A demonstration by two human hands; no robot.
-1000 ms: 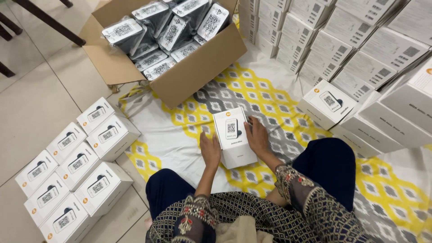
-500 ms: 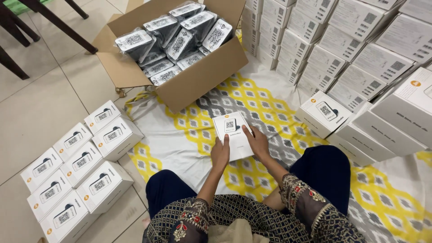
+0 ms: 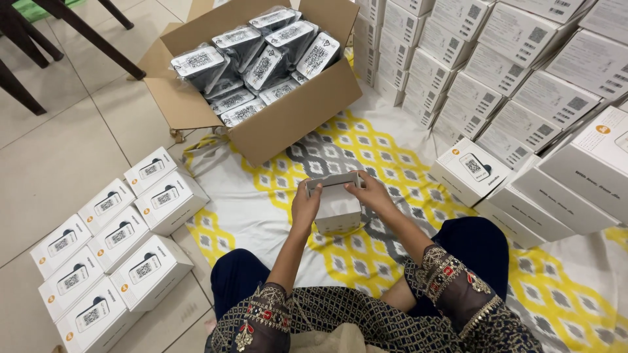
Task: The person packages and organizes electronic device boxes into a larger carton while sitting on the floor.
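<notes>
Head view, ordered from largest to smallest. Tiled floor (image 3: 59, 150) fills the left of the frame. A patterned yellow, grey and white cloth (image 3: 261, 189) covers the centre and lower right.

A wall of stacked white boxes (image 3: 497, 72) occupies the upper right, with more of the same lying at its foot.

An open cardboard carton (image 3: 288, 124) stands at upper centre on the cloth. It is packed with wrapped packets (image 3: 255, 65) in clear film.

A block of white boxes (image 3: 111, 242) sits in two rows on the floor at lower left, just beside the cloth edge.

Dark chair legs (image 3: 85, 39) cross the upper left corner.

A small white box (image 3: 335, 208) is at frame centre, held above the cloth in front of the seated person's knees and tilted, its top end towards the carton.

Left hand (image 3: 305, 210) clamps the box's left side, thumb at the top edge. Right hand (image 3: 371, 193) clamps the upper right corner, fingers on the top edge. Both hands are apart, with the box between them.
</notes>
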